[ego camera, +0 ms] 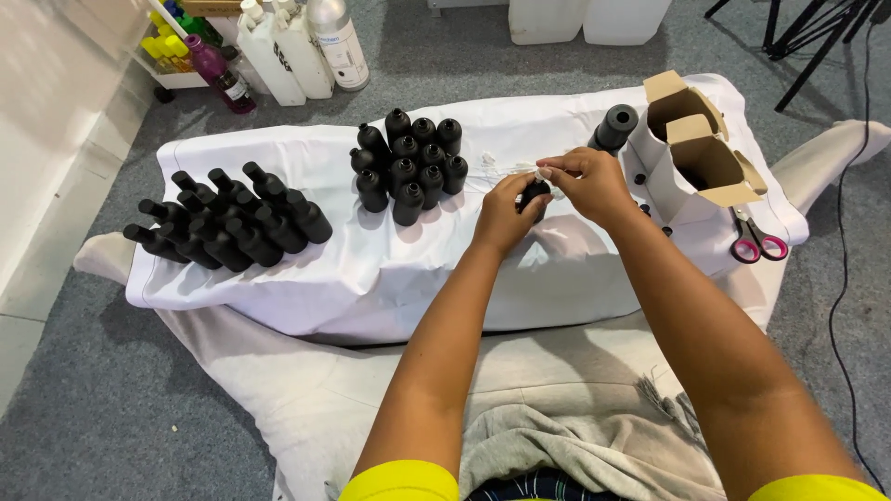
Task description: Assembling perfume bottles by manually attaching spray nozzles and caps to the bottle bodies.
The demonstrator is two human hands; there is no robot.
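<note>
- Hands meet over the middle of the white cloth [371, 269] that covers the low tabletop, and between them sits one small black bottle [533, 196].
- The left hand [506, 215] is wrapped around the bottle's body, gripping it from below and the near side.
- The right hand [587, 182] comes in from above, its fingertips [548, 173] pinched closed on a small white piece [541, 173] at the bottle's top end.
- The bottle is mostly hidden by the fingers; its long axis seems roughly upright, top end towards the right hand, though the exact tilt is hard to tell.
- Just left of the hands, a cluster of upright black bottles [410, 165] stands packed together, necks up.
- Further left, a pile of black bottles on their sides [227, 223] lies with necks pointing up and to the left.
- Right of the hands, a black roll [614, 127] stands beside two open white cardboard boxes [691, 148].
- Pink-handled scissors [754, 239] lie on the cloth's right edge, handles towards the person.
- Large white jugs [283, 51] stand on the grey floor beyond the cloth.
</note>
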